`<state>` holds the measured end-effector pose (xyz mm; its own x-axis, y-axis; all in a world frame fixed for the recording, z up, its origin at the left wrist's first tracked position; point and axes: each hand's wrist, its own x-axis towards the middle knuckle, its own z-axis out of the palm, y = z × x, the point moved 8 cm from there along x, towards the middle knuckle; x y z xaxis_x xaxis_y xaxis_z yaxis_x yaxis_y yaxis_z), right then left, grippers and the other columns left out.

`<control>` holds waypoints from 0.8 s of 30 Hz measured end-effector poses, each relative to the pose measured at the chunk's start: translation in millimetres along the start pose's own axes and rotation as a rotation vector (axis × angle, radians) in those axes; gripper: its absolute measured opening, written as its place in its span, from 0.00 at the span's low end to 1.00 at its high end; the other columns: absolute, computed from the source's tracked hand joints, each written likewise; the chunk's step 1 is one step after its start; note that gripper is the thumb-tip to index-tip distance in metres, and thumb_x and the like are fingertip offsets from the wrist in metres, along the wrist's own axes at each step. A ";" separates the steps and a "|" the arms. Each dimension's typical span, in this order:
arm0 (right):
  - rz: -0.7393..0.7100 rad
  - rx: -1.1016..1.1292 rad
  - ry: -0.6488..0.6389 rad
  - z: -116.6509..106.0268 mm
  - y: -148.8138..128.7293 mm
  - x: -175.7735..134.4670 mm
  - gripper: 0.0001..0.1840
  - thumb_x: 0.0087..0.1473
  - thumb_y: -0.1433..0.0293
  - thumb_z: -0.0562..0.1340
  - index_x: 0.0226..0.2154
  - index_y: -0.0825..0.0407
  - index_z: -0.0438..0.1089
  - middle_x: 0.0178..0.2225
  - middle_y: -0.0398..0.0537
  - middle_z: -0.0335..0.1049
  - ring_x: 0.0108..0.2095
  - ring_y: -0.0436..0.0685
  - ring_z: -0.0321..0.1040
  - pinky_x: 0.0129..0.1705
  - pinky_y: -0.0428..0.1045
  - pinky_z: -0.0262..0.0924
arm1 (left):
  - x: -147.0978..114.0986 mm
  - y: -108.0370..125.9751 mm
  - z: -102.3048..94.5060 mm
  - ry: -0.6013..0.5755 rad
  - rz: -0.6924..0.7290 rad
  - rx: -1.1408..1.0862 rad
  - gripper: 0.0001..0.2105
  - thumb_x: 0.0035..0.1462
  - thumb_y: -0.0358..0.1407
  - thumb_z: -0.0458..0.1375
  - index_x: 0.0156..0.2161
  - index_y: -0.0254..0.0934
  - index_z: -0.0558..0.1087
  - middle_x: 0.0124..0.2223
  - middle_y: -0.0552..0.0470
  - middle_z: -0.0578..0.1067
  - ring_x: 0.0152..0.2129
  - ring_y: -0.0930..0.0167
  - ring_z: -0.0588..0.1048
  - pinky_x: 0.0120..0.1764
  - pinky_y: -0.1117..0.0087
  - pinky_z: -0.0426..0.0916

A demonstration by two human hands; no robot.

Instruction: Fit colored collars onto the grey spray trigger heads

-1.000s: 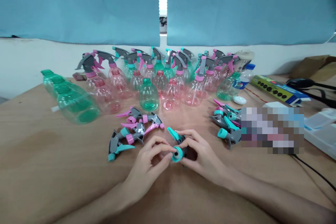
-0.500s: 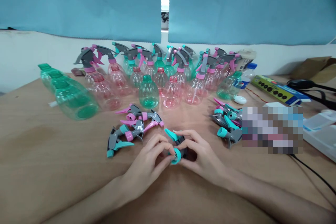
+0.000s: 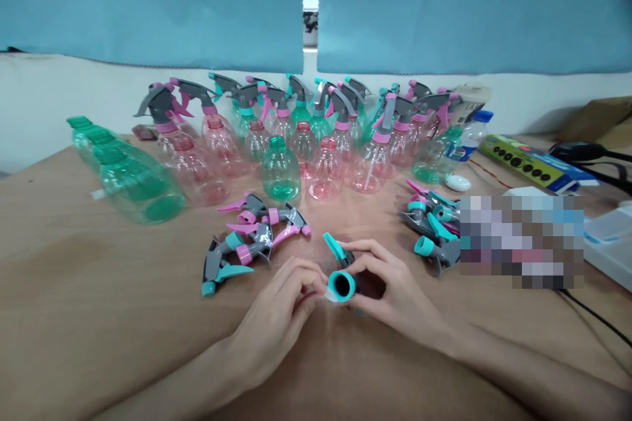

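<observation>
Between the thumb and fingers of my right hand (image 3: 392,286) is a grey trigger spray head with a teal trigger and collar (image 3: 342,285). The open end of its collar faces me, dark inside. My left hand (image 3: 284,306) is closed in a pinch on a small translucent whitish piece (image 3: 332,294) beside the collar's left edge; its exact kind is unclear. Ahead and to the left lie several loose spray heads (image 3: 254,243), pink-and-grey and teal-and-grey. More spray heads (image 3: 437,230) are heaped on the right.
Pink and green bottles (image 3: 326,174) stand in rows at the back, many with spray heads fitted. Green bottles (image 3: 141,187) stand at the far left. A white oval object (image 3: 458,183), a blue-capped bottle (image 3: 474,135), a yellow-and-blue box (image 3: 528,161) and a clear plastic case (image 3: 615,250) are rightward.
The held spray head has turned so its collar opens toward me and has shifted slightly right. My left fingers have drawn back from inside the collar, and a whitish piece now shows at their tips.
</observation>
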<state>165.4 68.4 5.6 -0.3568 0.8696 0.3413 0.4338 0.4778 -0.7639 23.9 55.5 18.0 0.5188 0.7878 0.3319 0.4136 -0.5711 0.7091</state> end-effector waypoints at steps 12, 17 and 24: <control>0.011 -0.003 -0.001 -0.6 2.2 1.3 0.07 0.48 0.71 0.66 0.33 0.49 0.70 0.48 0.50 0.65 0.48 0.60 0.66 0.48 0.55 0.62 | 0.8 -1.3 -4.8 0.028 -0.079 0.038 0.07 0.62 0.31 0.51 0.42 0.41 0.70 0.35 0.54 0.70 0.26 0.76 0.70 0.26 0.78 0.67; 0.004 -0.006 0.002 -0.3 0.4 1.1 0.07 0.49 0.72 0.66 0.33 0.49 0.70 0.48 0.50 0.65 0.49 0.60 0.65 0.48 0.55 0.62 | 1.6 -1.8 -7.5 0.038 -0.116 0.023 0.06 0.62 0.33 0.50 0.37 0.39 0.70 0.33 0.54 0.72 0.26 0.74 0.70 0.26 0.77 0.67; -0.006 0.012 -0.028 2.3 -0.5 1.2 0.08 0.47 0.72 0.67 0.33 0.49 0.69 0.48 0.50 0.66 0.49 0.60 0.65 0.47 0.54 0.62 | 0.6 -5.1 -10.4 0.104 -0.171 0.000 0.06 0.61 0.36 0.52 0.36 0.38 0.70 0.32 0.55 0.75 0.26 0.74 0.73 0.26 0.76 0.67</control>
<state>162.8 69.0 5.1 -0.3825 0.8628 0.3306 0.4215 0.4813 -0.7686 14.3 61.3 21.1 0.3613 0.8928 0.2691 0.4889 -0.4271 0.7606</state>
